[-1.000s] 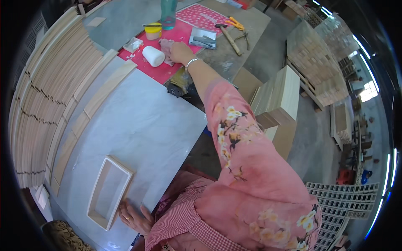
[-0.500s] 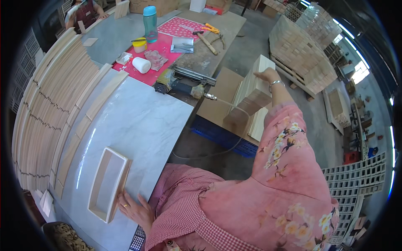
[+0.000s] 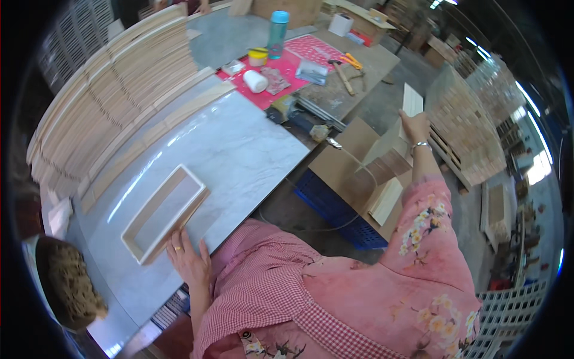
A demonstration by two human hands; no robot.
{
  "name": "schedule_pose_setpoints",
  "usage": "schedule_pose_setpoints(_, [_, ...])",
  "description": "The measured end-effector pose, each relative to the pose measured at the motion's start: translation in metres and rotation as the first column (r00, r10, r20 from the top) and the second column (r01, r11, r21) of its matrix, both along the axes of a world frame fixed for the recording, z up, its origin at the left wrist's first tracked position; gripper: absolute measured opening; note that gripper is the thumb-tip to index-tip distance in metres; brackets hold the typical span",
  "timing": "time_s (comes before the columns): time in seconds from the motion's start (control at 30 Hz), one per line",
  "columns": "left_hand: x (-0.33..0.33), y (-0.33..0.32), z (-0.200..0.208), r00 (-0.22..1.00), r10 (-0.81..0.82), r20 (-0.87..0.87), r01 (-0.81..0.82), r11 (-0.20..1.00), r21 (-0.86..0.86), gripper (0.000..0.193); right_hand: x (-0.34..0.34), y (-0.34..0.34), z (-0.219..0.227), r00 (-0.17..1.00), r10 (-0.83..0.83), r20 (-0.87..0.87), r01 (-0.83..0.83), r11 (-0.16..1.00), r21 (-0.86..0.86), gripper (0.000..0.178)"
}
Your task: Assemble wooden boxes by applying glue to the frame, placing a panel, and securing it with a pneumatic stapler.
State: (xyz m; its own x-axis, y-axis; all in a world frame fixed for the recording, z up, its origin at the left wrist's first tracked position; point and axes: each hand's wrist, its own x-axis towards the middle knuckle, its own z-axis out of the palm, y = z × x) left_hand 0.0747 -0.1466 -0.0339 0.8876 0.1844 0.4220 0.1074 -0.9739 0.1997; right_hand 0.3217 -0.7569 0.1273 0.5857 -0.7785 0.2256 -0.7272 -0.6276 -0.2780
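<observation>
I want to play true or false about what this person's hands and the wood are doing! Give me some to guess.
1. The left hand rests against the open wooden frame. True.
2. The right hand holds a hammer. False: it grips a pale wooden slat; the hammer lies on the far bench.
3. The wooden frame lies on a pale marble-look tabletop. True.
4. The blue bottle is lying on its side. False: it stands upright by the red mat.
5. A blue crate sits below the table edge. True.
</observation>
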Motion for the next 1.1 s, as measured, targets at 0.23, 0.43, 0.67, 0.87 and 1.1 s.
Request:
schedule_pose_setpoints(0.23, [-0.004,0.021,0.007,0.952,-0.053,0.301,0.160,0.926,-0.343,0.039,0.063,0.212,-0.014,0.305,0.913,0.272,-0.952,0.302,0.053,0.071])
schedule_pose_setpoints(0.43, [-0.048,0.055,0.032,0.851,0.480,0.211,-0.336,0.808,-0.484,0.029,0.008,0.428,-0.027,-0.475,0.846,0.244,-0.855,-0.509,0.098,0.083])
schedule_pose_setpoints(0.67, [-0.068,0.098,0.034,0.797,0.597,0.091,-0.407,0.643,-0.649,0.027,-0.038,0.543,-0.019,-0.762,0.647,0.034,-0.640,-0.759,0.120,0.086])
schedule_pose_setpoints(0.87, [-0.056,0.108,0.039,0.836,0.548,0.015,-0.425,0.665,-0.614,0.025,-0.036,0.566,-0.023,-0.772,0.629,-0.086,-0.634,-0.758,0.154,0.085])
schedule_pose_setpoints(1.1, [-0.053,0.109,0.049,0.857,0.514,0.000,-0.429,0.715,-0.552,0.019,-0.035,0.561,-0.026,-0.773,0.627,-0.094,-0.632,-0.748,0.203,0.085])
